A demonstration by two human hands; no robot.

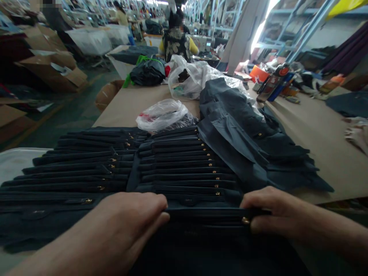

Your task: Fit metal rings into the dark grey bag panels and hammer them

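Both hands grip the top edge of a dark fabric panel with a zipper, which hangs toward me at the table's near side. My left hand pinches its left end between thumb and fingers. At the right end, beside a gold zipper pull, my right hand is closed on the same edge. Just beyond lies a row of overlapping dark zippered panels, their gold pulls along the right. Another overlapping row of such panels spreads to the left. The lower part of the held panel is too dark to make out.
Loose dark fabric pieces are heaped on the right of the table. Behind the rows sit a clear plastic bag and a larger one. A bottle stands back right. Cardboard boxes and a seated person are farther off.
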